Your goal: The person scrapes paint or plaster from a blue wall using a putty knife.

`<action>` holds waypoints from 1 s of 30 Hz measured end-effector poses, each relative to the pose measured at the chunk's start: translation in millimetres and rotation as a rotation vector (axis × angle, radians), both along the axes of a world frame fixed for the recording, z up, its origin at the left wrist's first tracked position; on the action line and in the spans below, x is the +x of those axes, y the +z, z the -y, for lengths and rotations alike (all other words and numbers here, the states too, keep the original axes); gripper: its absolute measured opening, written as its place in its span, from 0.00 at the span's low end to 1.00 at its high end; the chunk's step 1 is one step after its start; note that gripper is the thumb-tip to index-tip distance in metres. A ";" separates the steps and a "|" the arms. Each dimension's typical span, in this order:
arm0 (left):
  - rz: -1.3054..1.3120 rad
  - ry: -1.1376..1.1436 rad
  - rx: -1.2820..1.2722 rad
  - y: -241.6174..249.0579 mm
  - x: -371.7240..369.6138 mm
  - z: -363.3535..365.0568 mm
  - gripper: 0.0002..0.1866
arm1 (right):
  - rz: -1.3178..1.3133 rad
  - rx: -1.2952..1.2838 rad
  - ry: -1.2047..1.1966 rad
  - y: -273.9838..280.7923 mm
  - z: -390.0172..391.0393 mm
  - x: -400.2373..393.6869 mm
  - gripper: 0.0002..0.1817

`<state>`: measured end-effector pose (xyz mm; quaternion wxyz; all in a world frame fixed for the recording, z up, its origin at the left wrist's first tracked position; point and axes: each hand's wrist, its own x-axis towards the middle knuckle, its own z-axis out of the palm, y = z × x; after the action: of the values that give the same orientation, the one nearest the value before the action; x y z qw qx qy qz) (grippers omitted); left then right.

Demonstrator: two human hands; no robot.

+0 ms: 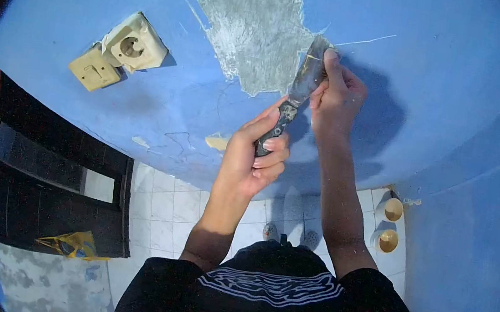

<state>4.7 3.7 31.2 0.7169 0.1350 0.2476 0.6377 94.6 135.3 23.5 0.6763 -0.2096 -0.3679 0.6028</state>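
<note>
The left hand [253,156] is wrapped around the dark handle of a scraper [296,92], fingers [271,159] curled tight on the grip. The right hand [337,95] sits higher, its fingers closed on the scraper's blade, with the forefinger pressed along the upper end. The scraper is tilted, handle low and to the left, blade up and to the right, and its tip lies against the blue wall [446,106] at the right edge of a bare grey patch [258,24] where the paint is gone. Thin scratch lines run out from the patch to the right and upper left.

Left of the patch, well apart from the hands, a cream socket [133,45] and a switch [94,69] hang loose from the wall, just beside each other. Small chips in the paint show lower down near the left hand.

Below, a white tiled floor [162,201] is in view, with the person's feet on it. At the left stands a dark cabinet [38,179] with a yellow scrap [71,243] at its near corner. At the right, near the wall, two round tubs [390,225] sit one behind the other on the floor.
</note>
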 end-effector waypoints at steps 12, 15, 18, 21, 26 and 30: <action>-0.021 0.039 -0.026 -9.2 7.3 -1.7 0.22 | 0.163 0.006 -0.063 -4.3 -5.1 6.3 0.28; 0.106 -0.020 -0.001 -16.9 -0.9 5.8 0.22 | 0.208 -0.044 -0.012 -5.8 2.8 5.3 0.26; 0.097 -0.027 -0.011 -8.8 9.3 -5.8 0.21 | 0.118 -0.043 -0.039 1.3 -5.1 7.9 0.26; 0.109 -0.023 -0.014 -14.5 7.4 -5.4 0.20 | 0.065 -0.004 -0.041 2.9 -3.5 7.1 0.25; 0.006 -0.022 -0.011 -7.3 -4.5 -10.2 0.20 | 0.099 0.041 -0.112 -4.4 -6.6 -0.9 0.26; 0.075 -0.072 0.024 -11.1 -9.1 -9.7 0.19 | 0.011 0.020 -0.052 0.8 -5.4 1.9 0.23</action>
<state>-4.3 13.4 20.1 0.7465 0.1285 0.2080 0.6188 96.4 140.7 24.3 0.6916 -0.2158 -0.3720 0.5803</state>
